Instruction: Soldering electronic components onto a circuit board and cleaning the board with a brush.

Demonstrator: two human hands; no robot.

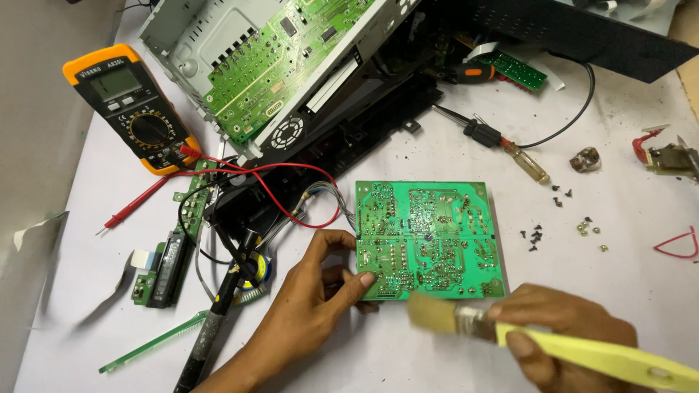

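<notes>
A green circuit board [426,236] lies solder side up on the white table. My left hand [313,302] grips its lower left corner, thumb and fingers on the edge. My right hand [564,331] holds a paintbrush [510,331] with a pale yellow handle. Its blurred bristles touch the board's lower edge near the middle. A bundle of grey wires [320,196] runs from the board's left side toward the opened chassis.
An opened metal chassis with a green board [284,58] fills the top centre. An orange multimeter [135,109] with red and black leads sits at left, a soldering iron [211,327] below it. A screwdriver [510,149] and several loose screws [561,218] lie at right.
</notes>
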